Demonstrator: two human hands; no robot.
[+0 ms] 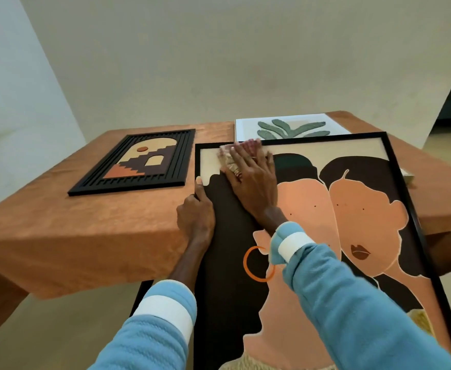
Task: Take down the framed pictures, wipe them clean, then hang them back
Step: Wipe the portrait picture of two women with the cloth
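Wiping is the step in hand? (obs. 1)

Confirmed. The right grip (253, 180), fingers spread flat, presses a patterned cloth (228, 157) onto the glass of the large framed picture (366, 209), near its far left corner. The left grip (195, 217) clamps the frame's left edge, thumb on top. (obs. 2)

Where does that picture lie? (obs. 1)

Face up on the surface (72, 222), with its near end overhanging toward the person. Its far edge overlaps a white-framed leaf print (291, 128). A black geometric frame (136, 161) lies just beside it on the left, not touching. (obs. 2)

Next move? (obs. 1)

Judgement: the cloth sits at one corner, so the rest of the glass likely wants passes rightward and toward the near end. Light pressure, with the left grip steadying against the overhang. Rehanging not yet begun. (obs. 2)

Room? (obs. 1)

Orange cloth covers the surface. Pale wall (219, 62) behind, beige floor below. (obs. 2)
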